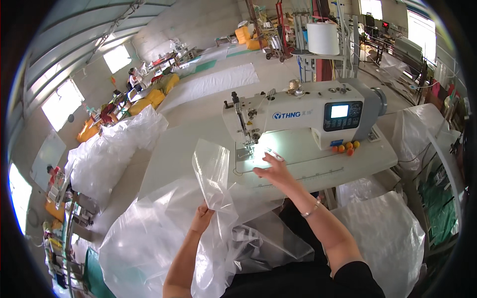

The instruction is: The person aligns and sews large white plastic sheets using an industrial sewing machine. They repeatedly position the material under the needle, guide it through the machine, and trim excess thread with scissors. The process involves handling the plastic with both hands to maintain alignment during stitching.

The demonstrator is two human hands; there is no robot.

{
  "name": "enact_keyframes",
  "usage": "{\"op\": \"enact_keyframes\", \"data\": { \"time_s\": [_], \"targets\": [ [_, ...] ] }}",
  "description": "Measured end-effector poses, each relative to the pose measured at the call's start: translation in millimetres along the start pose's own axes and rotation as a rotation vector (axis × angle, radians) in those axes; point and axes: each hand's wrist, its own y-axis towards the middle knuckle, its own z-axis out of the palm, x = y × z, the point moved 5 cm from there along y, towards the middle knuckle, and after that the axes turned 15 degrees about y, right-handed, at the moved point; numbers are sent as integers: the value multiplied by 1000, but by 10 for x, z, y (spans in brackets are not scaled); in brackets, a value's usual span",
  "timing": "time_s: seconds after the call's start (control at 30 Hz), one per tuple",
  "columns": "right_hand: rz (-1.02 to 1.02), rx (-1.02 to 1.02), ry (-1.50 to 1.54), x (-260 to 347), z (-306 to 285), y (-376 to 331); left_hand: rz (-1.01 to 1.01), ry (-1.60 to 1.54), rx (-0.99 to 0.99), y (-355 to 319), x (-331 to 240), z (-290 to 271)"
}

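Over the wide, pale-grey surface (169, 159), left of the long white sewing machine (293, 128), the clear, shiny plastic sheet (212, 176) points up and away from the left hand (202, 214) pinching it, and the right hand (277, 171), farther off, maybe holds something small, but I can't tell.

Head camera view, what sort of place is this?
Probably a sewing workshop: a sewing machine sits on the table in front, a large white spool stands behind it, and the left hand holds clear plastic sheeting.
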Motion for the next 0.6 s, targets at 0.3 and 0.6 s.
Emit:
{"op": "enact_keyframes", "data": {
  "time_s": [0.3, 0.6],
  "targets": [
    [-59, 10, 262, 1336, -449, 348, 17, -133, 81, -15, 230, 5],
    [-412, -84, -447, 2615, -927, 1635, 226, 52, -51, 49, 194, 43]
  ]
}}
